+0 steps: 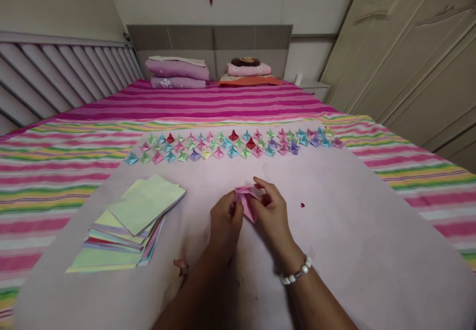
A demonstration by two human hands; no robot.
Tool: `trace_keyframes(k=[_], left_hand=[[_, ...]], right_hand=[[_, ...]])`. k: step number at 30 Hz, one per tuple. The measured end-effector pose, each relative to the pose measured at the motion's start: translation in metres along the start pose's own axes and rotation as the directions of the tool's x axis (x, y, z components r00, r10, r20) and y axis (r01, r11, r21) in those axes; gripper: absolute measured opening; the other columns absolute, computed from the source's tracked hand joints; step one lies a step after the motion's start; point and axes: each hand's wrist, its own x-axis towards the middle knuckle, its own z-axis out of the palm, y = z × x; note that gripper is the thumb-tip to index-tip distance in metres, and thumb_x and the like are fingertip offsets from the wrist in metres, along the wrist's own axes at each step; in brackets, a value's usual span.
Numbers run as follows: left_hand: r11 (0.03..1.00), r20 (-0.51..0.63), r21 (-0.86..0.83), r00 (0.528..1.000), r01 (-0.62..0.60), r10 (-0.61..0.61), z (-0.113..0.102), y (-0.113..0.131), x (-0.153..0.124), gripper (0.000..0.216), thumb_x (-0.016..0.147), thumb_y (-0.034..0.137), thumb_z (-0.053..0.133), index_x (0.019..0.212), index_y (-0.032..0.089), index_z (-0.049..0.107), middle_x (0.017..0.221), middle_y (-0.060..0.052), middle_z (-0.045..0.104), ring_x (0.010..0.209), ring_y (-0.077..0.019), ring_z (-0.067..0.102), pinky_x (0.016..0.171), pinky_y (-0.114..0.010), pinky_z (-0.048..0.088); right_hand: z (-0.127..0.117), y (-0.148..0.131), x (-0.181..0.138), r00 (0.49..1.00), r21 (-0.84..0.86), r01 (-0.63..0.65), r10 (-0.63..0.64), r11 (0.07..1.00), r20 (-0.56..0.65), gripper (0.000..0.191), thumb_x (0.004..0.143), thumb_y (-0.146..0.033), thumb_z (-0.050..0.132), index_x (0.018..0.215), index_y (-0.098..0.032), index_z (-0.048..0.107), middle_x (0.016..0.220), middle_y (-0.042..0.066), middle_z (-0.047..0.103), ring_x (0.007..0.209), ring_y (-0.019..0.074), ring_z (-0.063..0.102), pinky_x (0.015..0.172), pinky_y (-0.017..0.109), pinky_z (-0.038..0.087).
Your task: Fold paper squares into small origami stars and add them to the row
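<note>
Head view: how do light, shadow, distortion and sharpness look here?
Head view: light is dim and muted, with no strong glare on the board; head view: dark shadow falls between the forearms; head view: wide-angle stretch slants the wardrobe; head view: the pink paper is readable, its fine creases soft.

This is looking like a home bedroom: pink-striped fabric [193, 105] is covering a wide bed [253, 97], folded purple bedding [178, 69] is lying before the far, grey panelled headboard [191, 37], and cream carved wardrobe doors [412, 57] are standing on the right.
</note>
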Motion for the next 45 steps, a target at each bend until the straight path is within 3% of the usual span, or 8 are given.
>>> trace_keyframes(k=[4,9,13,19,26,33,37,45], left_hand=[[0.996,-0.01,0.069,0.998,-0.057,0.058,0.002,-0.003,0.0,0.016,0.084,0.02,0.05,0.078,0.019,0.064,0.065,0.002,0.054,0.059,-0.0113,0.048,0.057,-0.022,0.038],[0.986,-0.006,-0.145,0.997,0.081,-0.082,0.004,-0.005,0.001,0.033,0.079,0.018,0.055,0.111,0.017,0.063,0.091,-0.004,0.069,0.073,-0.0143,0.063,0.066,-0.024,0.05],[0.999,-0.057,-0.014,0.997,-0.046,0.046,0.003,-0.007,0.0,0.036,0.075,0.008,0.053,0.107,0.021,0.066,0.097,-0.004,0.07,0.085,-0.0164,0.063,0.075,-0.027,0.05],[0.975,-0.065,0.132,0.98,-0.177,0.187,0.003,-0.01,-0.003,0.042,0.073,0.006,0.051,0.11,0.02,0.063,0.095,-0.004,0.07,0.081,-0.0162,0.062,0.07,-0.027,0.05],[0.999,-0.084,-0.015,0.995,0.052,-0.053,0.004,-0.004,-0.002,0.03,0.075,0.012,0.054,0.101,0.018,0.066,0.082,-0.001,0.067,0.064,-0.0118,0.057,0.058,-0.022,0.046],[0.916,0.097,-0.322,0.971,0.24,-0.22,0.001,-0.004,0.005,0.04,0.08,0.031,0.058,0.117,0.014,0.059,0.094,-0.006,0.069,0.055,-0.008,0.056,0.051,-0.02,0.044],[0.898,0.156,-0.342,0.959,0.276,-0.236,-0.002,-0.007,0.008,0.041,0.077,0.032,0.061,0.114,0.013,0.061,0.106,-0.01,0.069,0.059,-0.0104,0.062,0.051,-0.021,0.046],[0.883,0.268,-0.376,0.945,0.282,-0.187,-0.011,0.001,0.01,0.039,0.079,0.033,0.06,0.113,0.014,0.064,0.068,-0.002,0.069,0.065,-0.0164,0.065,0.063,-0.027,0.052]], right_hand=[[-0.002,-0.004,-0.001,0.985,-0.088,0.173,-0.174,0.981,-0.004,0.032,0.072,-0.01,0.054,0.098,-0.021,0.071,0.111,0.009,0.058,0.076,0.0153,0.059,0.063,0.029,0.049],[-0.001,-0.008,-0.003,0.979,-0.102,0.202,-0.2,0.974,0.034,0.025,0.074,-0.007,0.048,0.085,-0.019,0.068,0.093,0.007,0.066,0.089,0.0199,0.062,0.076,0.033,0.05],[-0.001,-0.008,-0.007,0.972,-0.178,0.23,-0.218,0.957,0.084,0.033,0.068,-0.003,0.046,0.089,-0.021,0.065,0.088,0.004,0.068,0.081,0.0191,0.063,0.074,0.032,0.051],[0.001,-0.007,-0.01,0.899,-0.247,0.437,-0.429,0.865,0.086,0.038,0.071,-0.003,0.046,0.097,-0.021,0.065,0.097,0.006,0.068,0.092,0.0207,0.063,0.082,0.036,0.051],[0.0,-0.011,-0.008,0.986,-0.151,0.165,-0.167,0.975,-0.003,0.028,0.068,-0.008,0.049,0.087,-0.02,0.066,0.082,0.003,0.069,0.073,0.0187,0.062,0.064,0.03,0.049],[-0.004,-0.003,0.002,0.999,-0.028,0.017,-0.018,0.999,-0.034,0.026,0.068,-0.015,0.051,0.087,-0.018,0.069,0.089,0.006,0.07,0.076,0.0185,0.062,0.064,0.029,0.048],[-0.008,-0.002,0.006,1.0,-0.01,-0.028,0.028,1.0,0.013,0.03,0.063,-0.013,0.05,0.085,-0.018,0.071,0.085,0.004,0.071,0.07,0.0173,0.062,0.058,0.026,0.047],[-0.012,-0.008,0.01,0.978,0.077,-0.203,0.199,0.976,0.061,0.02,0.059,-0.016,0.053,0.069,-0.017,0.071,0.052,-0.002,0.06,0.045,0.0122,0.046,0.044,0.023,0.037]])
